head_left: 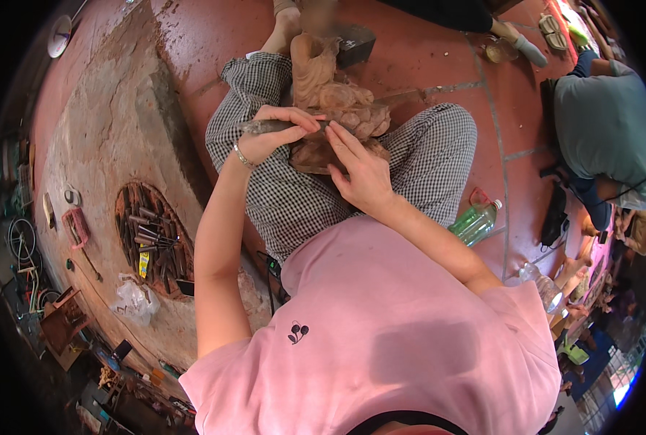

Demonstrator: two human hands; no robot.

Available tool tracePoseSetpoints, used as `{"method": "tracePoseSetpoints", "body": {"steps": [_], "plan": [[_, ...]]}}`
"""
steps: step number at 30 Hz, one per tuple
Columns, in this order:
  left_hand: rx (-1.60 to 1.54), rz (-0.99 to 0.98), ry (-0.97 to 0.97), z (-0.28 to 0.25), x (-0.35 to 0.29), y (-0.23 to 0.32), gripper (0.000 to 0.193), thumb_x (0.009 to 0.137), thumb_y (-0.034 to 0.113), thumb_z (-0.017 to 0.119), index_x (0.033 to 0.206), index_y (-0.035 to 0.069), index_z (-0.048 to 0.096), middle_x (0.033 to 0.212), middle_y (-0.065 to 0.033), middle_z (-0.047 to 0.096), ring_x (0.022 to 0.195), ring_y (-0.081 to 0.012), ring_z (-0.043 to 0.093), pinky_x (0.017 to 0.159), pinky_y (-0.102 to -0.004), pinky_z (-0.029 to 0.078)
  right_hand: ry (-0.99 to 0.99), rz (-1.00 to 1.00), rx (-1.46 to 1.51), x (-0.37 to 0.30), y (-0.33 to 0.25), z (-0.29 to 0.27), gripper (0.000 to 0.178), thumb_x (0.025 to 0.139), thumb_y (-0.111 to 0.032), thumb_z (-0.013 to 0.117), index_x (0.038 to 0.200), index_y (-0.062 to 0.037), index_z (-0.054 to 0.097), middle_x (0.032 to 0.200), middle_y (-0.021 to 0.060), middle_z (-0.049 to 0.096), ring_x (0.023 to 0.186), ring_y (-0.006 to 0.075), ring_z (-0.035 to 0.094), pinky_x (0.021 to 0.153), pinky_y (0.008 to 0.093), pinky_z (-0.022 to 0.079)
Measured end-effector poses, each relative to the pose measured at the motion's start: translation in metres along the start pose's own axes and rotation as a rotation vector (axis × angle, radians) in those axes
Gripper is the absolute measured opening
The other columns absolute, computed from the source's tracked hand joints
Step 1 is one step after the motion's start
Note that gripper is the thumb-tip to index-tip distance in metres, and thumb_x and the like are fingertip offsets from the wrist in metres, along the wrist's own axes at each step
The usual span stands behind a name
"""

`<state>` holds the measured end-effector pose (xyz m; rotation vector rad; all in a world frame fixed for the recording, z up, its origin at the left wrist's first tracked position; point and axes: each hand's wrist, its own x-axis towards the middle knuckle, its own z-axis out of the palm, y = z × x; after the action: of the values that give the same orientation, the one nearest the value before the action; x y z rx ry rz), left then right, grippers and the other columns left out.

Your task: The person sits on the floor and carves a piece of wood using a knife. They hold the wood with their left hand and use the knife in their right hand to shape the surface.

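Observation:
Between my bent knees stands a carved wooden figure (355,119), brown, with a rounded form at the top and petal-like carving lower down. Over its carved part, my left hand (276,129) is closed around a grey, stick-like tool (257,126), whose far end is hidden by the fingers. My right hand (359,165) has its fingers stretched out across the wood, the thumb apart. Its fingertips meet those of my left hand near the tool's hidden end.
On my left lies a large wooden slab (98,145) with a hollow full of chisels (152,235), a plastic bag (136,303) and a pink-red brush-like block (76,226). A green plastic bottle (475,222) is by my right knee. Another person (606,123) sits at right.

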<state>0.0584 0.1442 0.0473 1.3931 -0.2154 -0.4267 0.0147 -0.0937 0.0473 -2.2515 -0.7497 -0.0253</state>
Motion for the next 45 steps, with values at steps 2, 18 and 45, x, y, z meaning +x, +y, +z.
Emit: {"method": "tracePoseSetpoints", "body": {"steps": [2,18,45], "plan": [[-0.033,0.015,-0.037,-0.001,0.008,0.007,0.009,0.088,-0.003,0.064,0.092,-0.005,0.072,0.103,-0.0153,0.07,0.118,-0.0328,0.062,0.098,-0.0374,0.05,-0.026,0.069,0.013,0.003,-0.007,-0.008,0.072,0.075,-0.011,0.074,0.142,-0.0056,0.049,0.15,0.0091,0.046,0.095,0.0259,0.069,0.072,0.0341,0.058],[-0.213,-0.018,0.06,-0.002,0.013,-0.01,0.01,0.087,0.001,0.066,0.092,-0.004,0.073,0.104,-0.0144,0.072,0.12,-0.0309,0.062,0.103,-0.0366,0.048,-0.015,0.103,0.015,0.008,-0.007,-0.004,0.074,0.074,-0.009,0.074,0.143,-0.0043,0.048,0.151,0.0112,0.044,0.093,0.0273,0.069,0.071,0.0336,0.058],[-0.298,0.182,0.117,-0.01,0.0,-0.028,0.006,0.089,-0.004,0.062,0.092,-0.003,0.067,0.112,-0.0129,0.065,0.115,-0.024,0.059,0.092,-0.0291,0.046,-0.064,-0.02,-0.074,0.029,-0.007,-0.003,0.07,0.077,-0.008,0.069,0.143,-0.0013,0.046,0.152,0.0147,0.043,0.091,0.0264,0.07,0.072,0.035,0.058]]}}
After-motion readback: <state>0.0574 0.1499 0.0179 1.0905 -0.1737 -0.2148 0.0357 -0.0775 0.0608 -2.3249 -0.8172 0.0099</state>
